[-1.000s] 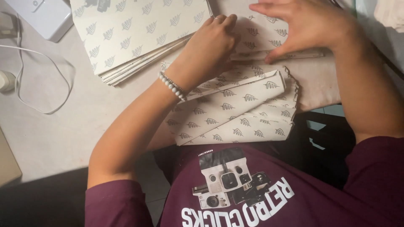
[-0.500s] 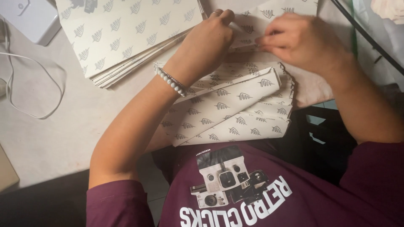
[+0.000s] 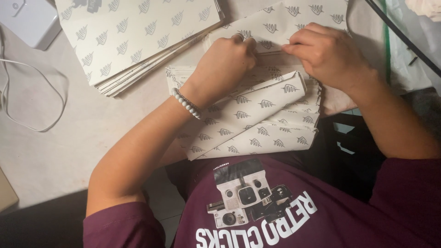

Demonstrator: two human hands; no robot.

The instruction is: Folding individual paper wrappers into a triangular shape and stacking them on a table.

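I'm over the pale table [image 3: 55, 151]: flat leaf-print sheets [image 3: 138, 36] stacked far left, folded ones [image 3: 257, 124] piled near. My left hand [image 3: 225, 69] and right hand [image 3: 330, 57] pinch one sheet's fold [image 3: 275, 50] together at the far centre, creasing it flat.

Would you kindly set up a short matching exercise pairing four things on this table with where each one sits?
Things:
1. flat stack of leaf-print sheets
2. folded leaf-print pieces
3. white cable
4. bead bracelet

Places:
A. looped on the table at the far left of the view
B. on the left hand's wrist
C. at the table's near edge, below both hands
D. top left, beyond the left forearm

Pairs: 1-D, 2-C, 3-A, 4-B.

The right hand meets the left at a fold of paper.
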